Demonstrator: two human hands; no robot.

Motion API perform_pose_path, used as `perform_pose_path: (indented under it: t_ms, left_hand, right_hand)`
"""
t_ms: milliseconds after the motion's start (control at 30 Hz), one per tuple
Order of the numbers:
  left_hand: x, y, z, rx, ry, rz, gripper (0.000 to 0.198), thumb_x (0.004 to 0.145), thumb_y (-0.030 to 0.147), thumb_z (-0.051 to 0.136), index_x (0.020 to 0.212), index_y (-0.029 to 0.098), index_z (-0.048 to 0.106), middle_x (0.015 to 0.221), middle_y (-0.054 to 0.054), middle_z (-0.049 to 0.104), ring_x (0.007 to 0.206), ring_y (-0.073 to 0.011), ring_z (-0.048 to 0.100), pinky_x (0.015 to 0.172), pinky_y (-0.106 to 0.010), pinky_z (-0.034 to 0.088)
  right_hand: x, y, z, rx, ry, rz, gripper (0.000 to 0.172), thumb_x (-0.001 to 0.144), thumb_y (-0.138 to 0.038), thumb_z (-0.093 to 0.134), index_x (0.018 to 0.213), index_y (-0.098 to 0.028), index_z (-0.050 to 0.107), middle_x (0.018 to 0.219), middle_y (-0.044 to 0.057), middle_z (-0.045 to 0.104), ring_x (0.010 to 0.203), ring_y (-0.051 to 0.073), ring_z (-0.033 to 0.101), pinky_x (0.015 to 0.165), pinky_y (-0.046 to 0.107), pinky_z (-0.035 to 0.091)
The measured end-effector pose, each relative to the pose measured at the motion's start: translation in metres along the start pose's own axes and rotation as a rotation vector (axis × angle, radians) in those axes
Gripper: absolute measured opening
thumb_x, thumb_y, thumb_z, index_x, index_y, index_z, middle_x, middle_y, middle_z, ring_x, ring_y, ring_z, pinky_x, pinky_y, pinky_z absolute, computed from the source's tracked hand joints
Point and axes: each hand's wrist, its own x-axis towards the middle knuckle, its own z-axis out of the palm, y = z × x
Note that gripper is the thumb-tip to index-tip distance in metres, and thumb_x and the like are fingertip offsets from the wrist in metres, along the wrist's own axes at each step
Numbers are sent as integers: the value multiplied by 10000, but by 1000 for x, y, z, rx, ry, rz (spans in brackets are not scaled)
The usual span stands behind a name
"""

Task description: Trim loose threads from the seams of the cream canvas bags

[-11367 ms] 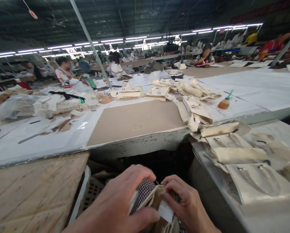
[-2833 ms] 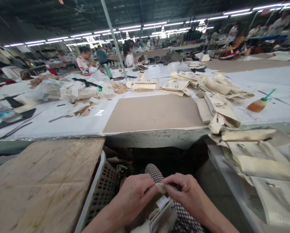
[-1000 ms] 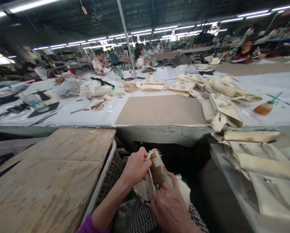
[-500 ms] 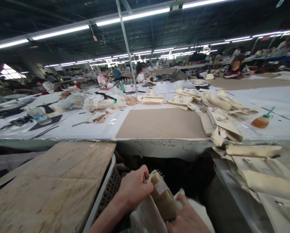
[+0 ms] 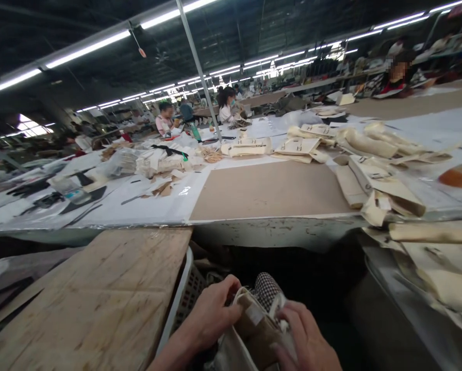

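Low in front of me, above my lap, is a cream fabric bag with its mouth open upward, showing a brown inside and a small white label. My left hand pinches its left upper edge between thumb and fingers. On the opposite side, my right hand closes round the right edge, its fingers bent over the rim and slightly blurred. The bag's lower part is out of view. Behind it, a piece of checked cloth shows.
A worn wooden board lies at left beside a grey plastic basket. Across the table, cream bag pieces surround a brown sheet. More cream pieces are stacked at right. A bottle of orange liquid stands nearby; co-workers sit beyond.
My view has tilted and shifted left. The right hand has moved up along the bag's right edge, and the checked cloth behind the bag has come into sight.
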Motion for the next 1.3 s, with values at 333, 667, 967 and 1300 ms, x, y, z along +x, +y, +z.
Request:
perform_pose_path:
  t_ms: [333, 667, 967, 1300]
  left_hand:
    - [2, -20, 5, -136, 19, 29, 145, 789, 149, 503, 918, 215, 508, 857, 10, 646, 776, -153, 594, 633, -209, 438]
    - [-35, -11, -42, -365, 217, 72, 82, 840, 182, 520, 916, 210, 532, 853, 15, 633, 781, -153, 597, 633, -219, 458]
    - [-65, 40, -52, -567, 251, 117, 139, 836, 205, 537, 973, 207, 553, 862, 4, 657, 764, -167, 623, 606, -221, 447]
    - [-19, -8, 26, -397, 85, 85, 229, 733, 63, 504, 909, 199, 559, 793, 44, 592, 759, -143, 551, 665, -226, 417]
  right_hand:
    - [32, -11, 1, 95, -452, 226, 188, 777, -183, 566, 907, -237, 691, 984, 37, 729, 933, 253, 679, 794, 325, 469]
    - [96, -64, -67, 27, -399, -12, 203, 734, -112, 496, 709, -221, 666, 730, 6, 695, 712, 189, 639, 615, 279, 335]
    - [109, -96, -173, -212, -448, -158, 155, 713, -117, 517, 614, -210, 591, 652, 0, 663, 645, 175, 598, 598, 282, 300]
    - [48, -19, -77, 92, -490, 145, 152, 733, -124, 513, 702, -204, 637, 785, -9, 666, 759, 152, 619, 677, 235, 362]
